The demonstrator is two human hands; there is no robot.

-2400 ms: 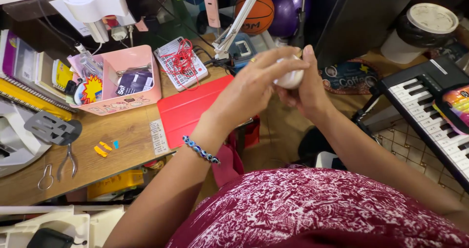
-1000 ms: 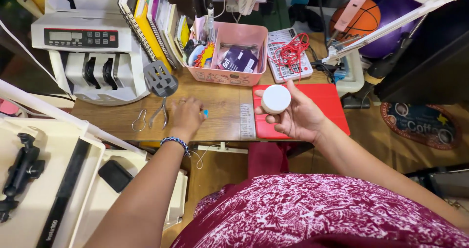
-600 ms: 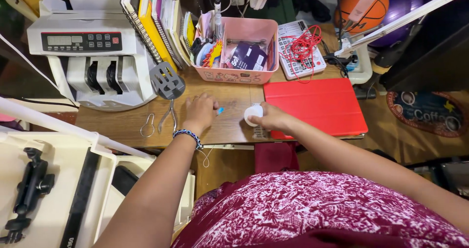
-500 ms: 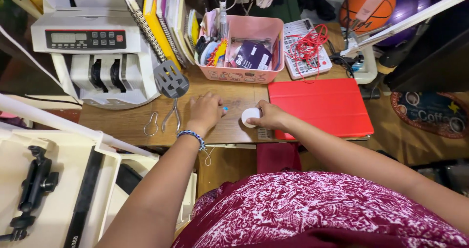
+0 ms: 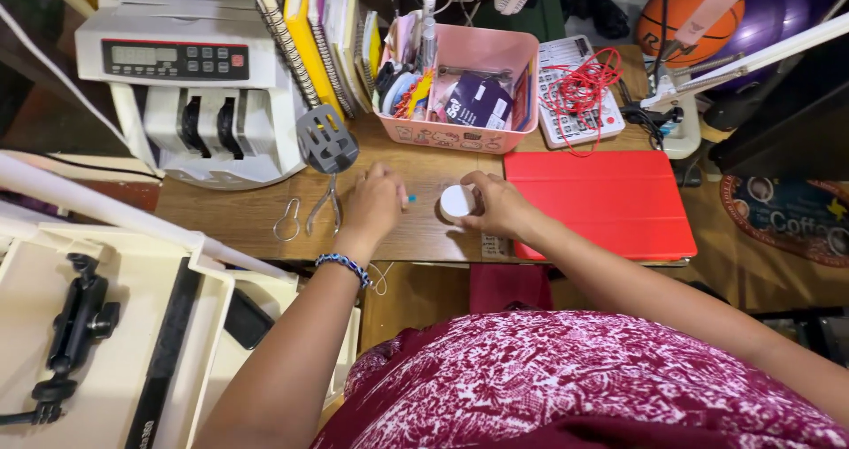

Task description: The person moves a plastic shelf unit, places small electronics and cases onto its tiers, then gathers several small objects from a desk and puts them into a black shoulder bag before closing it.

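Jar (image 5: 457,202) now down on desk, right hand (image 5: 497,206) gripping; left hand (image 5: 373,206) curled, contents unclear.

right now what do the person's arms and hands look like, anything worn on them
Both arms are bare to above the elbow, no sleeves in view. The left hand has a blue-and-white beaded bracelet at the wrist. The right hand shows no bracelet or watch. Rings cannot be made out.

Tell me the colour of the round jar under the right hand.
White jar, seen in the head view.

Round white jar (image 5: 457,202) (upright, on desk (image 5: 239,219))
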